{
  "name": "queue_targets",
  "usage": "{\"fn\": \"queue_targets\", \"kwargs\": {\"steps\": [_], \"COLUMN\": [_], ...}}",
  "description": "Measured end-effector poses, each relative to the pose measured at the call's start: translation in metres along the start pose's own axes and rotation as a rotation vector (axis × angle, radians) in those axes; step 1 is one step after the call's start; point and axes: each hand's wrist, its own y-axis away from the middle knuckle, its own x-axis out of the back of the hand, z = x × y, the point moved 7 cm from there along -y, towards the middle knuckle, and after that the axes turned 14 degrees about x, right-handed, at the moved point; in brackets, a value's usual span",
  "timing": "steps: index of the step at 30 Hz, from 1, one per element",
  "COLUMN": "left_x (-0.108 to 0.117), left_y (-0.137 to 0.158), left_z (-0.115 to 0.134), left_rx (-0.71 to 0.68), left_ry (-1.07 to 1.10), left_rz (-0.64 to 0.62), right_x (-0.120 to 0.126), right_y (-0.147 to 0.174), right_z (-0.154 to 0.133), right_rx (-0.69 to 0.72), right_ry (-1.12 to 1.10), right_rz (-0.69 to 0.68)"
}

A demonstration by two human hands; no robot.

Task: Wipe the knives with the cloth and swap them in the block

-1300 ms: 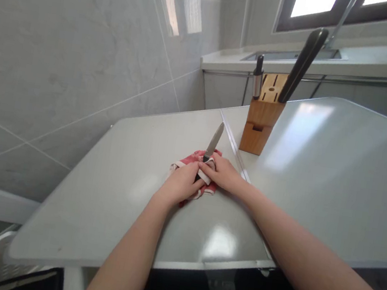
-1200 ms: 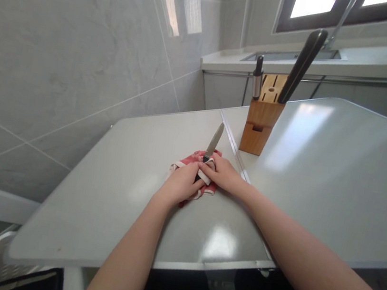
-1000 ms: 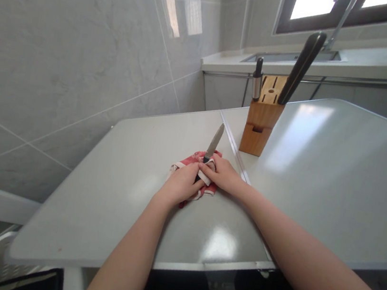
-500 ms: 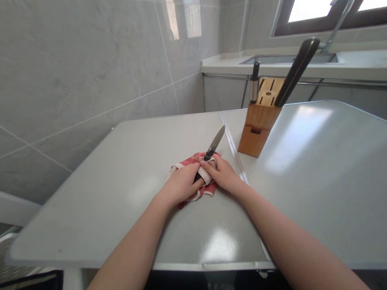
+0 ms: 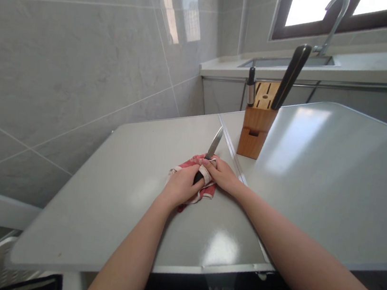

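A knife points away from me, its bare blade sticking out beyond my hands and its black handle partly covered. Around the handle is a crumpled red and white cloth. My left hand is closed on the knife's handle, with cloth beneath it. On the other side, my right hand pinches a fold of the cloth against the handle near the blade. Some of its fingertips are hidden by cloth.
A wooden knife block stands beyond my hands, holding a large black-handled knife and a slim tool with a black and silver handle. The grey table meets a tiled wall on the left. Behind are a counter and a faucet.
The view has tilted slightly. My right hand and the cloth sit a touch closer to the blade, covering more of the handle's top. My left hand keeps its hold.
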Motion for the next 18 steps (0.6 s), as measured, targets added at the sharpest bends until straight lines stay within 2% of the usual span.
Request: {"fn": "queue_targets", "kwargs": {"steps": [8,18], "left_x": [0.0009,0.0], "left_y": [-0.0002,-0.0039], "left_z": [0.0018,-0.0034], "left_rx": [-0.016,0.041], "left_ry": [0.076,0.132], "left_rz": [-0.001,0.039], "right_x": [0.0,0.0032], "right_y": [-0.0009,-0.0009], "right_z": [0.0036,0.0068], "right_rx": [-0.031,-0.045], "right_ry": [0.008,-0.067], "right_rz": [-0.002,0.06]}}
